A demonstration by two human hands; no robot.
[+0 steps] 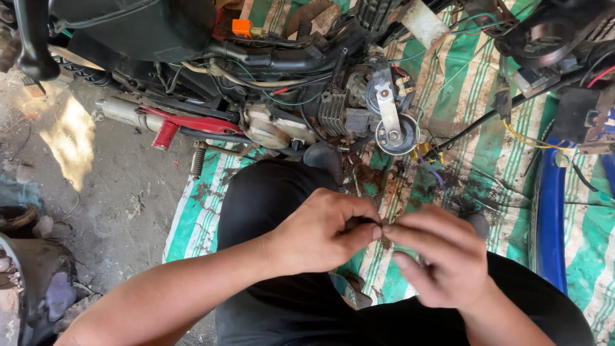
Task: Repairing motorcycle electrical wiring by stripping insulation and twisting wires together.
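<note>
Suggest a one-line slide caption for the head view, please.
Left hand and right hand pinch a small part beside a stripped motorcycle.

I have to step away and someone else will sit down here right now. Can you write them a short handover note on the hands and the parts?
Left hand: fingertips pinched on a small dark part, too small to identify.
Right hand: fingertips meet the left's at the same small piece; both are held above the lap.
Parts: stripped motorcycle engine and round horn lie just ahead on the green striped mat; loose wires to the right, blue panel at the right knee.
Done: bike is opened up, wiring exposed.
Left: the small piece is in hand, not fitted anywhere.
</note>
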